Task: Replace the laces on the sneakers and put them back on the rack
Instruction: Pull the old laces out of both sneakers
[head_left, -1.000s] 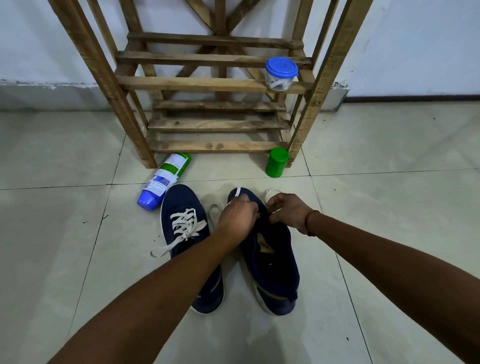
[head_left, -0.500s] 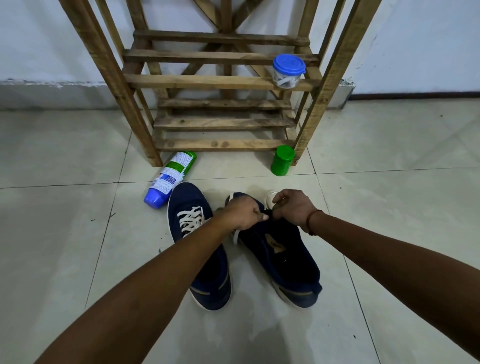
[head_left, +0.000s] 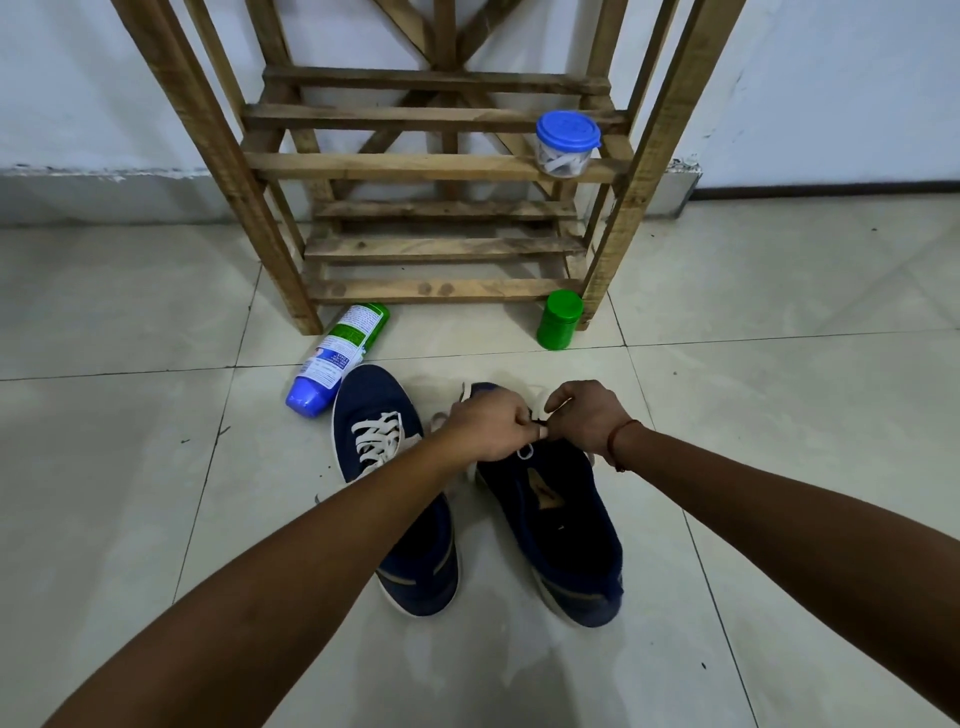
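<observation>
The left hand (head_left: 485, 427) and right hand (head_left: 584, 418) pinch lace (head_left: 525, 454) (white) at sneaker (head_left: 563, 525).

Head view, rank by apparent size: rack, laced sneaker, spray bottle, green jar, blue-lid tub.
1. rack
2. laced sneaker
3. spray bottle
4. green jar and blue-lid tub look alike; the tub sits farther back, so unranked.

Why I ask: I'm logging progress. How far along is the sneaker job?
Done: one navy sneaker carries white laces. In hand: left hand and right hand pinch a white lace at the second sneaker. Left: finish lacing it, then put both on the wooden rack.
</observation>
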